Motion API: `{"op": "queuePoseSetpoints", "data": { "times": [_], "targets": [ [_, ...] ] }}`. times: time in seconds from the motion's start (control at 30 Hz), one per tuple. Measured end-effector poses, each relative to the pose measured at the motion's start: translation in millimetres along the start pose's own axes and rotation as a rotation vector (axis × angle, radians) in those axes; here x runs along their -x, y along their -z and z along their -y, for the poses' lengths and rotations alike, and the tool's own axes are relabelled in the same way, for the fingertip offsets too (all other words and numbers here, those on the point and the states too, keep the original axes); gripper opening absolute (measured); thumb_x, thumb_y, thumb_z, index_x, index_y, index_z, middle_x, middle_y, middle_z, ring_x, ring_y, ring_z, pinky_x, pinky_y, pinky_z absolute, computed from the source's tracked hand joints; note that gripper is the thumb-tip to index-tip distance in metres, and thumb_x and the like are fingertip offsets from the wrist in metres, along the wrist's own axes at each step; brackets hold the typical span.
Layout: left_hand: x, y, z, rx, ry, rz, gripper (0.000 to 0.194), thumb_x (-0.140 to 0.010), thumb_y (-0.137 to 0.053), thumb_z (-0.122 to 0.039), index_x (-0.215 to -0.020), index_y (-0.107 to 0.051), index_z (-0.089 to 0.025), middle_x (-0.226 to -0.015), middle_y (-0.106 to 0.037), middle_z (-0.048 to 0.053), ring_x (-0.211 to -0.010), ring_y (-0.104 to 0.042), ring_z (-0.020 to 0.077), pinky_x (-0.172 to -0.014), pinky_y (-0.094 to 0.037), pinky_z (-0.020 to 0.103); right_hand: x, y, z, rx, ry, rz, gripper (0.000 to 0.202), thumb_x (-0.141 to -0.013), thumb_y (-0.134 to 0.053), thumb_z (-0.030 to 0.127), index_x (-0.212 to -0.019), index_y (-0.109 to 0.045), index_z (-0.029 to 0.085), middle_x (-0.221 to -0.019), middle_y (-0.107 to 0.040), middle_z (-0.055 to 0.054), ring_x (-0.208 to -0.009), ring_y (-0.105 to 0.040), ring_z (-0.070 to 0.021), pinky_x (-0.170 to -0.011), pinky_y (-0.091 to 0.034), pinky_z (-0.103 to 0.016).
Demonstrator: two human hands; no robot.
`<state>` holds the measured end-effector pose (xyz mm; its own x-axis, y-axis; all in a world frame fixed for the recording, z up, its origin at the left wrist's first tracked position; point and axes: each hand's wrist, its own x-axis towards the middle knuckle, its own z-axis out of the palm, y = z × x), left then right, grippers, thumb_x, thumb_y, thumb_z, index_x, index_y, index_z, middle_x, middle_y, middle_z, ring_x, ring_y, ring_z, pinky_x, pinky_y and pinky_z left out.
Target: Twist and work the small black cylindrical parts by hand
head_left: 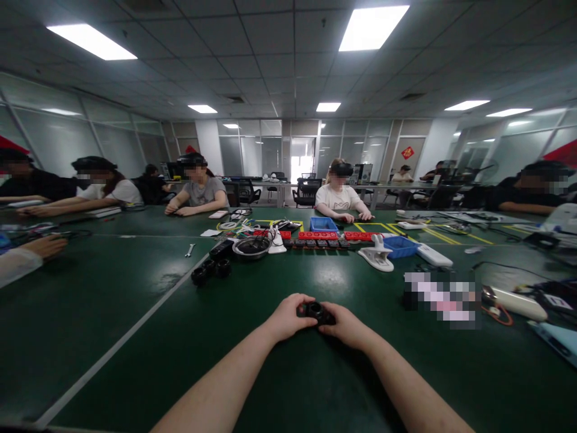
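Observation:
In the middle of the green table point(252, 385), a small black round part with a hole in its top point(314, 310) sits between my two hands. My left hand point(288, 317) closes on its left side, with the thumb at the front and fingers behind. On its right side my right hand point(346, 325) grips it the same way. The part's exact kind is too dark to make out. Several similar black round parts point(211, 270) stand together to the left, beyond my left hand.
Farther back are a fan-like round black part point(251, 246), a white clip stand point(377, 255), red strips point(318, 235), blue bins point(399, 246) and a wrench point(190, 250). A white cylinder point(516, 302) and cables lie right. Seated people surround the table; one person's hand point(48, 246) rests at left.

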<state>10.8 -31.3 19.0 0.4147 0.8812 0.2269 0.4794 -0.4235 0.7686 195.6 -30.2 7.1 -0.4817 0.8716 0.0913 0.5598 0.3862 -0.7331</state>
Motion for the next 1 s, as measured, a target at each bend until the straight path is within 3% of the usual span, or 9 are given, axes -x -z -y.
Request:
{"op": "queuePoseSetpoints", "data": {
  "times": [0.1,0.23,0.4,0.53,0.77,0.87,1.0],
  "targets": [
    [0,-1.5,0,0.005,0.007,-0.005,0.04,-0.06,-0.071,-0.022,-0.097,-0.058,-0.019,-0.087,-0.055,0.002,-0.075,-0.051,0.0155,-0.068,-0.041,0.026,-1,0,0,0.013,-0.046,-0.003,0.025,-0.062,-0.063,0.015,-0.086,-0.054,0.016,-0.075,-0.058,0.001,-0.07,-0.053,-0.0153,-0.06,-0.039,-0.023],
    [1,-8.6,-1,0.002,0.063,-0.084,0.037,-0.058,-0.072,-0.022,-0.091,-0.057,-0.018,-0.087,-0.053,0.001,-0.077,-0.05,0.0157,-0.068,-0.041,0.025,-5,-9,3,0.2,-0.129,-0.119,0.028,-0.059,-0.068,0.026,-0.075,-0.048,0.018,-0.07,-0.056,0.001,-0.063,-0.051,-0.0149,-0.053,-0.034,-0.022],
    [0,-16.4,1,-0.019,0.133,-0.197,0.034,-0.061,-0.069,-0.021,-0.09,-0.053,-0.016,-0.089,-0.05,0.003,-0.079,-0.049,0.0162,-0.07,-0.04,0.027,-8,-21,14,0.424,-0.209,-0.241,0.027,-0.066,-0.062,0.039,-0.072,-0.046,0.018,-0.072,-0.058,-0.004,-0.064,-0.053,-0.018,-0.051,-0.03,-0.024],
    [-1,-13.6,4,-0.021,0.116,-0.186,0.036,-0.06,-0.069,-0.021,-0.093,-0.054,-0.018,-0.089,-0.051,0.002,-0.078,-0.049,0.0161,-0.07,-0.04,0.027,-6,-20,18,0.431,-0.238,-0.243,0.033,-0.064,-0.063,0.045,-0.076,-0.047,0.018,-0.074,-0.058,-0.006,-0.065,-0.055,-0.0197,-0.052,-0.031,-0.025],
    [0,-6.0,6,0.025,0.003,-0.055,0.039,-0.06,-0.07,-0.021,-0.097,-0.058,-0.019,-0.09,-0.055,0.003,-0.079,-0.051,0.0168,-0.07,-0.041,0.027,0,-6,3,0.111,-0.023,-0.122,0.049,-0.064,-0.066,0.033,-0.107,-0.047,0.018,-0.089,-0.058,-0.004,-0.079,-0.054,-0.0194,-0.067,-0.04,-0.028],
    [0,-6.3,6,0.045,-0.023,-0.016,0.041,-0.06,-0.071,-0.023,-0.099,-0.058,-0.018,-0.091,-0.056,0.003,-0.08,-0.051,0.017,-0.07,-0.041,0.026,-1,1,-1,0.032,0.059,-0.029,0.035,-0.066,-0.064,0.027,-0.098,-0.056,0.016,-0.089,-0.057,-0.005,-0.083,-0.053,-0.0207,-0.074,-0.04,-0.031],
    [1,-7.1,5,0.058,-0.029,0.014,0.042,-0.059,-0.072,-0.025,-0.098,-0.058,-0.019,-0.091,-0.056,0.003,-0.078,-0.051,0.0163,-0.069,-0.041,0.026,0,7,-3,-0.09,0.025,0.076,0.031,-0.063,-0.064,0.022,-0.091,-0.057,0.014,-0.084,-0.057,-0.002,-0.079,-0.053,-0.0191,-0.069,-0.041,-0.028]
  ]
}}
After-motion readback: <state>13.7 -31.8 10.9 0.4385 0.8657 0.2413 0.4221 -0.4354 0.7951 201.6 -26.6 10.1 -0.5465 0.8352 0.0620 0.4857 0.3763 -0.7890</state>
